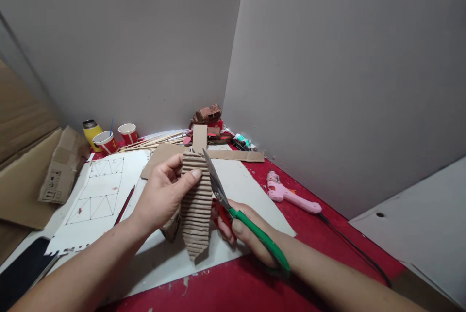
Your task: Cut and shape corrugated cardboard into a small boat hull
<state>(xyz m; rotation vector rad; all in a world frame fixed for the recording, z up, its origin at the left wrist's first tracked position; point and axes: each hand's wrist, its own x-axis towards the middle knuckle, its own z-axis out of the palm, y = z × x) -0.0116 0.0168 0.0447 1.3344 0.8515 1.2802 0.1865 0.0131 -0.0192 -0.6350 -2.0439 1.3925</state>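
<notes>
My left hand [163,194] pinches a strip of ribbed corrugated cardboard [196,210], thumb on its front near the top, and holds it upright above the table. My right hand [242,234] grips scissors [233,205] with green and red handles. The blades point up and away along the cardboard's right edge, close to or touching it. Both hands are closed on what they hold.
A white sheet [240,186] lies on the red table [298,234], a drawing with triangle lines [100,190] to the left. A pink glue gun [287,194] with a black cord lies right. Paper cups [116,138], a yellow bottle [91,132], sticks and cardboard scraps crowd the back.
</notes>
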